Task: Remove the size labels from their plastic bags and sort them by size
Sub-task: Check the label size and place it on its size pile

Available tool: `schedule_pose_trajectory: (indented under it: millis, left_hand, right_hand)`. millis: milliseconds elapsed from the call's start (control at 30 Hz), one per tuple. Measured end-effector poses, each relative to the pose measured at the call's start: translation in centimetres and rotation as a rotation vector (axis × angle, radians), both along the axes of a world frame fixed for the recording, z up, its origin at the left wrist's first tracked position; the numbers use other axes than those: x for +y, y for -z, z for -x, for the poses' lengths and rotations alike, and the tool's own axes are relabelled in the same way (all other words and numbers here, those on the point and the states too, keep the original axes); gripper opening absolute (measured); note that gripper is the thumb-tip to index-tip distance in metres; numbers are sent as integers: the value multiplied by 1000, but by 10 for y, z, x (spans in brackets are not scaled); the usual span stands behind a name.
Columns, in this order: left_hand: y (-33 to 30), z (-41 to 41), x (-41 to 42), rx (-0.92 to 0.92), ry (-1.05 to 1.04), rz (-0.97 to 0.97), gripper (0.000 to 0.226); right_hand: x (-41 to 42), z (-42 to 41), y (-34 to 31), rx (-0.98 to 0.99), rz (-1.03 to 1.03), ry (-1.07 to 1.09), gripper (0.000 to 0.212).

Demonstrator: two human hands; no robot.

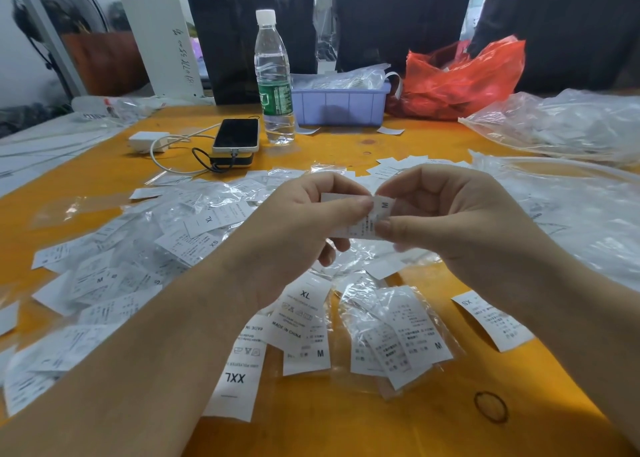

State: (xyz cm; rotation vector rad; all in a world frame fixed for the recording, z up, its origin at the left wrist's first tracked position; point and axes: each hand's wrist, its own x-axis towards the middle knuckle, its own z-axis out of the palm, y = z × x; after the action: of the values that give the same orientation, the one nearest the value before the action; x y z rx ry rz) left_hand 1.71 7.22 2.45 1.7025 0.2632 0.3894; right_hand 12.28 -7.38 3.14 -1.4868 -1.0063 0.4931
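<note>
Both hands are raised over the middle of the orange table [346,429]. My left hand [304,228] and my right hand [446,214] each pinch one small white size label marked M [375,214] between thumb and fingers. Whether a plastic bag still wraps it I cannot tell. Under my wrists lie bare labels: an XXL label [239,377], an XL label [304,304], an M label [311,356] and an XS label [491,318]. A clear bag holding M labels [401,335] lies right of them. A heap of bagged labels [145,248] spreads to the left.
At the back stand a water bottle [273,79], a purple tray [339,105] with bagged labels, a red plastic bag [464,79] and a phone [237,134] on a power bank with a cable. Big clear bags [561,124] fill the right side. A rubber band [491,406] lies near front.
</note>
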Motion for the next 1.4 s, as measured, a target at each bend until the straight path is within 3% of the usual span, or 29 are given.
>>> schedule_pose_trajectory:
  millis: [300, 567, 700, 933, 1267, 1400]
  left_hand:
    - [0, 2, 1, -24, -86, -232, 6]
    - [0, 2, -1, -40, -117, -273, 9]
    - [-1, 2, 2, -42, -128, -264, 12]
    - [-3, 5, -3, -163, -159, -538, 11]
    - [-8, 7, 4, -122, -24, -451, 8]
    - [-7, 7, 3, -103, 28, -443, 11]
  right_hand:
    - [2, -3, 5, -46, 35, 42, 6]
    - [4, -3, 7, -197, 44, 124, 5]
    - [2, -5, 6, -182, 21, 188, 6]
    - [3, -4, 6, -244, 66, 219, 6]
    - [2, -9, 4, -145, 73, 157, 9]
    - [3, -5, 4, -125, 96, 91, 26]
